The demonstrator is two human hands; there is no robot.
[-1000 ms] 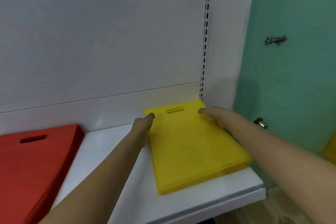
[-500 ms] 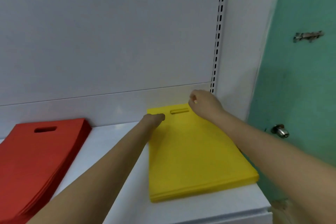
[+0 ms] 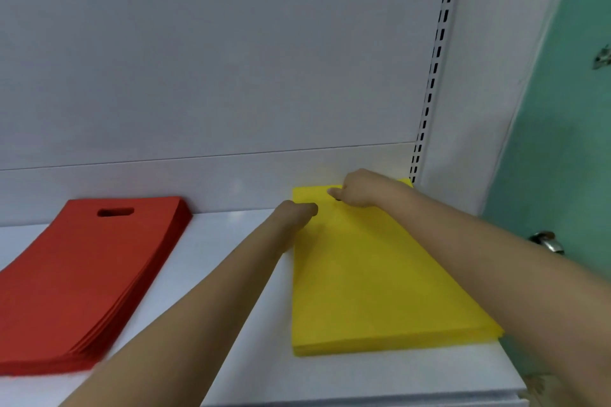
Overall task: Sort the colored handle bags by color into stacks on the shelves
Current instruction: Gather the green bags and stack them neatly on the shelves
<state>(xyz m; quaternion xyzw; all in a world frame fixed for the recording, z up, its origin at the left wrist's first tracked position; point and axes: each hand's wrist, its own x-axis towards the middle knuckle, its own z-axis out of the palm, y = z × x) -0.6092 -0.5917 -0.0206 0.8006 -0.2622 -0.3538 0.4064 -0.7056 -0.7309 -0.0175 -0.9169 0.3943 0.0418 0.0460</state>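
Observation:
A stack of yellow handle bags lies flat at the right end of the white shelf, its handle end against the back panel. A stack of red handle bags lies at the left, its handle slot showing. My left hand is a loose fist pressed against the yellow stack's far left edge. My right hand is curled over the yellow stack's handle slot and covers most of it; a finger seems hooked at the slot.
A white back panel rises behind the shelf, with a slotted upright at its right. Further right is a teal door with a metal knob and a latch. The shelf's front edge is near me.
My right hand left the yellow stack's right edge and moved onto its handle slot. My left hand stayed at the stack's left edge. The stack now lies squarer to the shelf.

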